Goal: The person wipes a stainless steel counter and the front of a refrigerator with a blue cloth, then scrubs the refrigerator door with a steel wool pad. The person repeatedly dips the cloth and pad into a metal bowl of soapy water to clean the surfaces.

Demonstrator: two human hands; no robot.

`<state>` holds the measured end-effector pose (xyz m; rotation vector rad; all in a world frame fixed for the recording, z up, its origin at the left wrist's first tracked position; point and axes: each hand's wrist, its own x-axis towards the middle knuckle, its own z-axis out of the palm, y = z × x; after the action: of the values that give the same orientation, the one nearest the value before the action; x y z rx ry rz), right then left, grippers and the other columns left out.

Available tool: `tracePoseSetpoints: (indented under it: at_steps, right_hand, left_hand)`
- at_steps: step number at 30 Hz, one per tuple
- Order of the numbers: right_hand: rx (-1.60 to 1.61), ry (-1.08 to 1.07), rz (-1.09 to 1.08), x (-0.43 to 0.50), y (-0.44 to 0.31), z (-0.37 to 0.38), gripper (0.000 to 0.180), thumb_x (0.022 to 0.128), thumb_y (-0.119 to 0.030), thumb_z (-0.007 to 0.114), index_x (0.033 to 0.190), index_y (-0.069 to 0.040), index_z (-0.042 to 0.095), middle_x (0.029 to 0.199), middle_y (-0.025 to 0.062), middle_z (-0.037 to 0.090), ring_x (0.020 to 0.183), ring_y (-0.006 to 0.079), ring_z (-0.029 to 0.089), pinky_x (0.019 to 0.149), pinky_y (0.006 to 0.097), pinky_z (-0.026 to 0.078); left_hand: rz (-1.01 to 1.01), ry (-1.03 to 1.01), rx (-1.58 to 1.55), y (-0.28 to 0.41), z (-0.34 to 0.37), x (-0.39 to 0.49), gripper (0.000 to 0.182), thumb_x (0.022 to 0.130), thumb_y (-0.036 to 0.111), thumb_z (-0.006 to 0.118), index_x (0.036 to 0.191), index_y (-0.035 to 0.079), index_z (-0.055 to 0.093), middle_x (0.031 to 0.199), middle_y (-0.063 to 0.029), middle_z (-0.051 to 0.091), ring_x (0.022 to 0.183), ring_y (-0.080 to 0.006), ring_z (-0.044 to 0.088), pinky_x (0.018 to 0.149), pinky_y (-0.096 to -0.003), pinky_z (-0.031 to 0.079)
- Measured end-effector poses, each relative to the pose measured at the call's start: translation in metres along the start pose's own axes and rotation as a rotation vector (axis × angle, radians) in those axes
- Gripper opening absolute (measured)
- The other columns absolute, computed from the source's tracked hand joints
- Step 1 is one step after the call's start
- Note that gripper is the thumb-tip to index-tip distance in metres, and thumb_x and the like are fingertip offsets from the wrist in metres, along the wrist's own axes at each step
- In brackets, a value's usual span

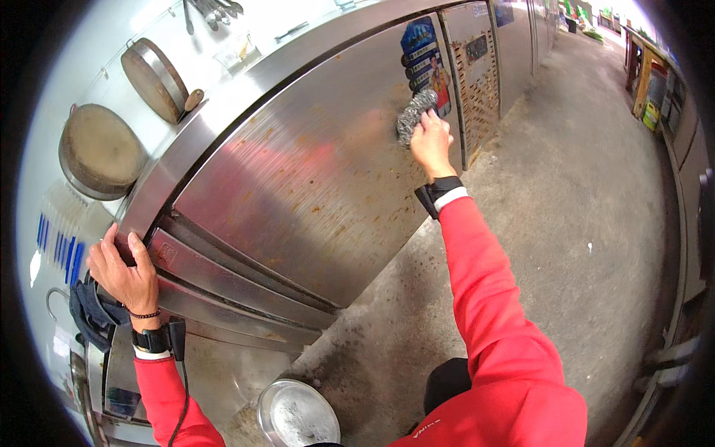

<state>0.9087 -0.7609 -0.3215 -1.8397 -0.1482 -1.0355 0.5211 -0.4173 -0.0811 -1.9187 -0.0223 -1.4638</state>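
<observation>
My right hand (432,139) grips a steel wool scrubber (415,116) against a stainless steel panel (313,195). Brown stains and streaked wet marks spread over this panel. Just above the scrubber is a blue and red sticker (425,61) with a printed figure and writing. My left hand (127,274) rests with spread fingers on the end of the steel counter's top edge (167,173), holding nothing.
A metal basin (299,413) with whitish liquid stands on the concrete floor (558,223). Two round pans (100,148) are by the wall above the counter. Dark cloth (92,313) hangs beside my left wrist. Past the panel is a rusty vented panel (475,84).
</observation>
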Motion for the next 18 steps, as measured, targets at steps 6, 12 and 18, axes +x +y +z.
tracePoseSetpoints:
  at_steps: [6, 12, 18]
  right_hand:
    - [0.221, -0.133, -0.339, -0.113, -0.136, -0.021, 0.046, 0.083, -0.019, 0.063, 0.118, 0.011, 0.057, 0.138, 0.0351, 0.050, 0.128, 0.0493, 0.049, 0.104, 0.0586, 0.037]
    - [0.455, -0.071, -0.599, -0.162, -0.133, -0.008, 0.028, 0.077, -0.010, 0.065, 0.100, 0.005, 0.060, 0.130, 0.0324, 0.059, 0.122, 0.0414, 0.059, 0.101, 0.0535, 0.045]
    - [-0.007, -0.016, 0.231, -0.114, 0.020, 0.019, 0.038, 0.090, -0.011, 0.061, 0.122, 0.010, 0.060, 0.134, 0.0295, 0.058, 0.122, 0.0442, 0.053, 0.105, 0.0524, 0.041]
  left_hand:
    - [-0.034, -0.020, -0.006, 0.000, 0.000, 0.000, 0.030, 0.093, 0.027, 0.065, 0.114, 0.005, 0.066, 0.095, -0.0119, 0.057, 0.092, -0.0326, 0.054, 0.084, -0.0428, 0.042]
    - [-0.009, -0.005, -0.013, -0.002, 0.001, 0.001, 0.028, 0.092, 0.024, 0.065, 0.113, 0.005, 0.067, 0.094, -0.0122, 0.058, 0.089, -0.0324, 0.054, 0.083, -0.0421, 0.041]
    - [0.012, 0.005, 0.029, -0.006, 0.005, -0.001, 0.029, 0.094, 0.026, 0.064, 0.114, 0.005, 0.067, 0.094, -0.0118, 0.059, 0.089, -0.0321, 0.055, 0.083, -0.0424, 0.042]
